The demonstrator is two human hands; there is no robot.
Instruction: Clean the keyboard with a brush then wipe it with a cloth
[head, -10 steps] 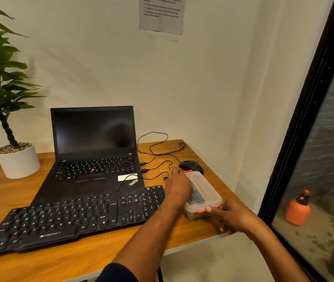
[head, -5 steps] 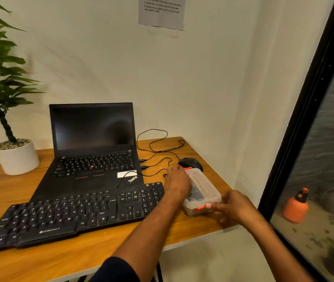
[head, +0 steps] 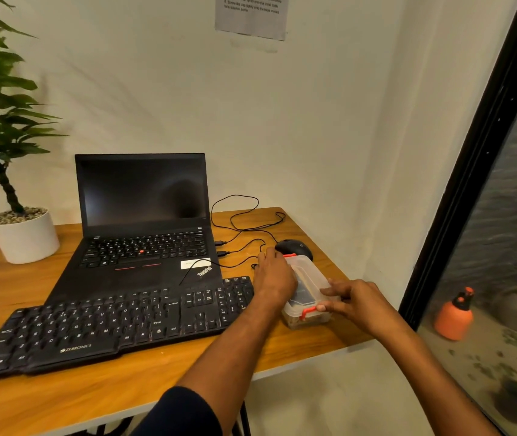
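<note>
Through the head camera I am looking down at a wooden desk (head: 156,401), where one black keyboard (head: 119,322) is lying flat along the near edge, in front of one open laptop (head: 144,228). I am holding my left hand (head: 274,278) against the left side of a single clear plastic box (head: 309,284) with red clips, fingers curled along its edge, while my right hand (head: 358,302) is pinching the box's near right corner by the red latch (head: 306,311). The box is sitting just right of the keyboard and touching one black mouse (head: 293,248) behind it. Something dark is showing inside; I am guessing it holds the brush or cloth, but cannot tell. I am judging the box light, stiff and a little slippery, best steadied at the sides while the clips are lifted. The keyboard looks rigid and light, likely to slide when brushed. One potted plant (head: 15,196) is standing at far left.
</note>
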